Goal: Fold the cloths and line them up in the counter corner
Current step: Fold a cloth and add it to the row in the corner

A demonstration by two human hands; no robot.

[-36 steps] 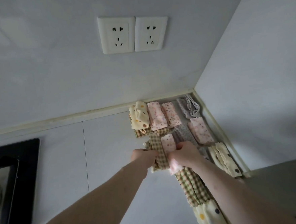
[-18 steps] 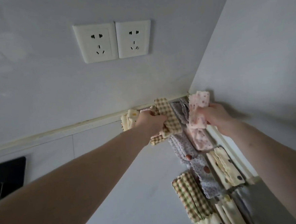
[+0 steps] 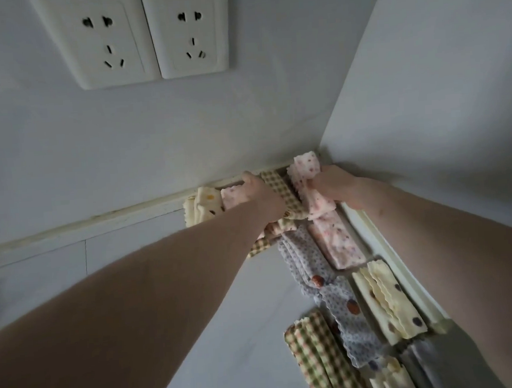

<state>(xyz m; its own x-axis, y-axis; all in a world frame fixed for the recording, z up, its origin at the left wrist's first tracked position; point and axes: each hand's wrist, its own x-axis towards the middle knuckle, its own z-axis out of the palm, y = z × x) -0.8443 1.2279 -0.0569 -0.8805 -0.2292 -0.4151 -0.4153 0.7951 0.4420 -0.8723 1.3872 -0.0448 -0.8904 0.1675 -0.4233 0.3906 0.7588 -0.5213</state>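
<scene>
My left hand (image 3: 262, 193) grips a folded green-checked cloth (image 3: 282, 192) against the back wall, between a pink cloth (image 3: 233, 195) and the corner. My right hand (image 3: 336, 185) holds a folded pink floral cloth (image 3: 308, 184) right at the counter corner, touching the checked one. A cream dotted cloth (image 3: 204, 205) lies furthest left in the back row. Along the right wall lie another pink cloth (image 3: 335, 242), a cream dotted cloth (image 3: 389, 302), a grey-blue dotted cloth (image 3: 324, 283) and a checked cloth (image 3: 317, 356).
Two white wall sockets (image 3: 134, 35) sit on the back wall above the counter (image 3: 198, 334). A cream ledge (image 3: 99, 221) runs along both walls. More folded cloths (image 3: 412, 370) lie at the bottom right, partly under my right forearm.
Both hands have pushed further into the corner and lowered their cloths onto the counter by the back wall. The camera has moved closer, so the sockets look bigger.
</scene>
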